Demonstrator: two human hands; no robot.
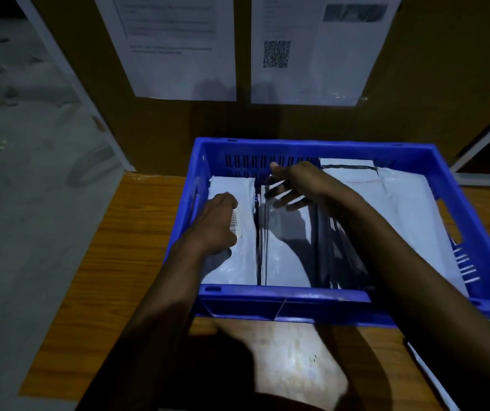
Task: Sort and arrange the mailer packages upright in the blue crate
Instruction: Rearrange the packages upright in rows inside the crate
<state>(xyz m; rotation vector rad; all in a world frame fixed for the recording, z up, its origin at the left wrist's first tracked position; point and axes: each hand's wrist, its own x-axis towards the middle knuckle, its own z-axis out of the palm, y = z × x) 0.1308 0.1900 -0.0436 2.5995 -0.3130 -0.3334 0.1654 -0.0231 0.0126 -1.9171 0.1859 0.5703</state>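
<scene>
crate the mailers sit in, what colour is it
Blue, a solid bright plastic crate with slotted vents in its walls; it shows best in the head view.

Your blue crate (285,301) sits on the wooden table (137,262), toward 3 o'clock of centre. White mailer packages (291,256) fill it, several standing on edge with dark edges showing. Your left hand (218,223) presses flat on the mailer with a barcode label (235,222) at the crate's 9 o'clock side. Your right hand (292,185), fingers spread, reaches among the upright mailers near the 12 o'clock wall. Two printed sheets, one bearing a QR code (276,54), hang on the brown board at 12 o'clock.
</scene>
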